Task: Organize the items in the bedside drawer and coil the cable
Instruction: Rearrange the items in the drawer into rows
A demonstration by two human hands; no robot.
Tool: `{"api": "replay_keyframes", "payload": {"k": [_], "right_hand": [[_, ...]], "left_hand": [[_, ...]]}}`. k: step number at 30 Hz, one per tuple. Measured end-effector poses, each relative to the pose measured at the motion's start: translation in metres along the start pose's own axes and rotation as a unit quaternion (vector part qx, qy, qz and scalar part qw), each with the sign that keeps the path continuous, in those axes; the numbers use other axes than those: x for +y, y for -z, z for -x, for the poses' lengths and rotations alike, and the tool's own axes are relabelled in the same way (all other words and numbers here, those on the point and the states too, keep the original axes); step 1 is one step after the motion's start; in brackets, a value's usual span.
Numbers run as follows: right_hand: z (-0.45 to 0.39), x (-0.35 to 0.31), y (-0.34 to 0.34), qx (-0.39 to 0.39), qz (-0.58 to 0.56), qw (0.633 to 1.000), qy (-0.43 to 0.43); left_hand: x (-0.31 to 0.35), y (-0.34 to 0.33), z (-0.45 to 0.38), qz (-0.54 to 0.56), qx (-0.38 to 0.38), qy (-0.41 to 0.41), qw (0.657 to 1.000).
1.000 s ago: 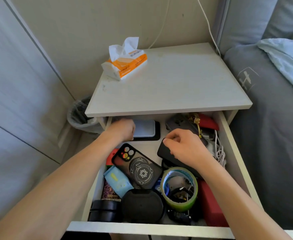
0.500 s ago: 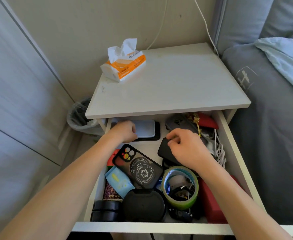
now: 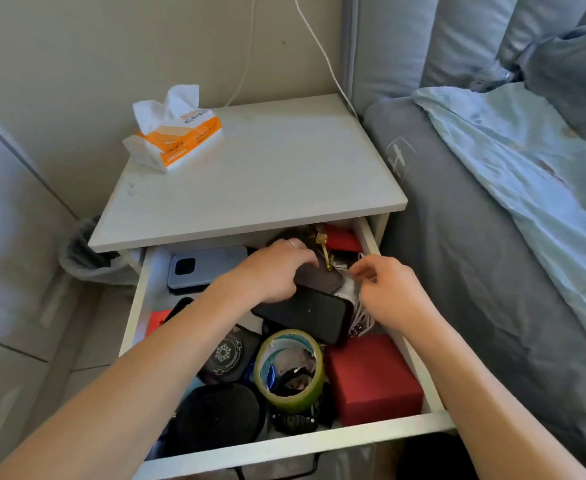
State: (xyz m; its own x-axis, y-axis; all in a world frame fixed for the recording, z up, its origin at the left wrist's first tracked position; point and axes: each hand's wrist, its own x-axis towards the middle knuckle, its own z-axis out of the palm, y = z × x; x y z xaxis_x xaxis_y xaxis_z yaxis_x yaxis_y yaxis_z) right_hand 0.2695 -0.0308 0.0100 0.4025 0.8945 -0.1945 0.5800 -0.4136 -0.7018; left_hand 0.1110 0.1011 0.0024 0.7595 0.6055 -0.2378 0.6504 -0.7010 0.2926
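Note:
The bedside drawer [image 3: 284,445] stands pulled out and is full of clutter. My left hand [image 3: 274,271] reaches to the back middle, its fingers curled over a dark grey case [image 3: 322,280] that lies on a black phone [image 3: 305,315]. My right hand [image 3: 388,292] is by the right wall, fingertips pinched on a tangled white cable [image 3: 360,318]. In the drawer are also a blue-grey phone case [image 3: 208,268], a green tape roll [image 3: 288,368], a red box [image 3: 371,379], a snowflake-print case [image 3: 229,355] and a black round case [image 3: 218,414].
A tissue pack [image 3: 177,133] lies on the nightstand top [image 3: 267,174]. A white cord [image 3: 319,46] hangs down the wall behind. The bed with a grey sheet [image 3: 475,271] presses against the right side. A lined bin [image 3: 83,258] stands to the left.
My left hand left the blue-grey case and moved right onto the dark grey case. My right hand moved off the black phone to the white cable at the drawer's right wall.

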Motion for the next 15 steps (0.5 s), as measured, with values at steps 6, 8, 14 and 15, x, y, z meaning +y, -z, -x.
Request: {"api": "replay_keyframes", "payload": {"k": [6,8,14,15], "right_hand": [[-0.001,0.005,0.004,-0.024,0.013,1.0,0.013],[-0.001,0.002,0.004,-0.032,0.012,0.999,0.025],[-0.008,-0.01,-0.003,-0.037,0.029,0.998,0.045],[-0.009,-0.011,-0.005,-0.029,0.026,0.998,0.048]], "left_hand": [[0.001,0.016,-0.013,-0.112,-0.121,0.027,0.986],[-0.012,0.013,0.0,-0.047,-0.131,0.052,0.989],[-0.041,0.008,0.028,0.052,0.012,0.107,0.993],[-0.046,0.006,0.03,0.046,0.021,0.119,0.992]]}}
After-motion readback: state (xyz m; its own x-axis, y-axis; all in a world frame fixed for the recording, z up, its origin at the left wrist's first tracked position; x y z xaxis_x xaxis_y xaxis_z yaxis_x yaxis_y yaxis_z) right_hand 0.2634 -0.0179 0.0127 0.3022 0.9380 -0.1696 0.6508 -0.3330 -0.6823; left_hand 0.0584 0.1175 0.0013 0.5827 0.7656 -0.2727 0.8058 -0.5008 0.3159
